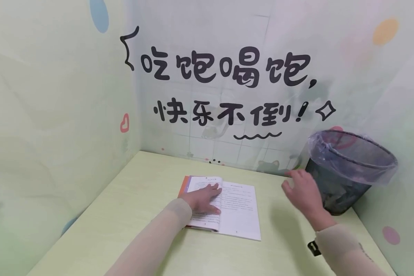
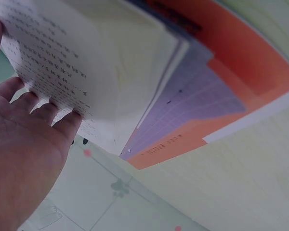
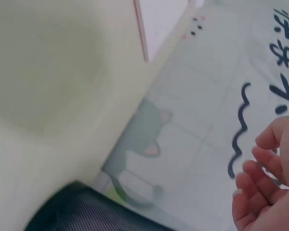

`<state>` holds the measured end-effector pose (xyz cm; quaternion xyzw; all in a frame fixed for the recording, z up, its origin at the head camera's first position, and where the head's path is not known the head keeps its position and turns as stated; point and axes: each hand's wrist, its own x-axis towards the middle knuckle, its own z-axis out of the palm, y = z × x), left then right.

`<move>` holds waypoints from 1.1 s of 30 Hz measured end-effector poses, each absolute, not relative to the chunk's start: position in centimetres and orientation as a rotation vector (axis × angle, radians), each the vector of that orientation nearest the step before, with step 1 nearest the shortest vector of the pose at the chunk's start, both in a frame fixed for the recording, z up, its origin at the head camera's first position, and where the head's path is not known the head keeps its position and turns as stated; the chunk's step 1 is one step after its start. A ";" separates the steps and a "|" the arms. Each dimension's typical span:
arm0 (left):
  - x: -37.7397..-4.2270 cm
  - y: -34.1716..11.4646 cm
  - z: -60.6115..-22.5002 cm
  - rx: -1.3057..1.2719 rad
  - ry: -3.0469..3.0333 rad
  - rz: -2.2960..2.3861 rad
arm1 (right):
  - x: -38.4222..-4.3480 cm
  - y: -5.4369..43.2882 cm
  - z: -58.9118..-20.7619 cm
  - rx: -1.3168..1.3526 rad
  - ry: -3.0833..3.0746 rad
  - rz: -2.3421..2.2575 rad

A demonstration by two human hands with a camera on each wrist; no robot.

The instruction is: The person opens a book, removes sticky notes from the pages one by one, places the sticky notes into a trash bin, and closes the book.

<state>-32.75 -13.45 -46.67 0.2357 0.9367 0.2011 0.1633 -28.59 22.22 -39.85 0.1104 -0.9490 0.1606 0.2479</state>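
Note:
An open book (image 1: 239, 209) with printed white pages lies on the pale table. My left hand (image 1: 203, 200) rests on its left page with the fingers spread. In the left wrist view the fingertips of that hand (image 2: 33, 144) touch the printed page (image 2: 86, 62), and the orange and purple cover flap (image 2: 197, 96) shows beyond the page edges. Above the table, right of the book, my right hand (image 1: 304, 191) hovers with loosely bent fingers and nothing in it. The right wrist view shows this hand (image 3: 269, 183) apart from the book's corner (image 3: 159, 24).
A dark mesh waste bin (image 1: 345, 188) lined with a clear plastic bag (image 1: 383, 174) stands at the table's back right, close to my right hand. Patterned walls (image 1: 207, 149) with black lettering enclose the table (image 1: 145, 191) at the back and both sides.

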 end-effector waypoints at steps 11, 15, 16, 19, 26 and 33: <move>-33.1 -13.2 -47.1 0.685 2.688 0.550 | -27.5 18.3 -44.6 0.305 -2.699 0.500; -33.2 -13.7 -47.1 0.711 2.688 0.542 | -26.8 17.5 -45.8 0.296 -2.717 0.534; -33.2 -13.9 -47.1 0.712 2.688 0.542 | -26.6 17.3 -46.0 0.293 -2.721 0.544; -33.1 -14.7 -47.0 0.728 2.695 0.571 | -26.1 17.0 -46.3 0.282 -2.726 0.573; -32.9 -16.0 -46.8 0.768 2.759 0.708 | -25.3 17.0 -46.7 0.268 -2.725 0.608; -32.7 -16.5 -47.2 0.742 2.771 0.696 | -24.8 17.4 -47.1 0.265 -2.706 0.616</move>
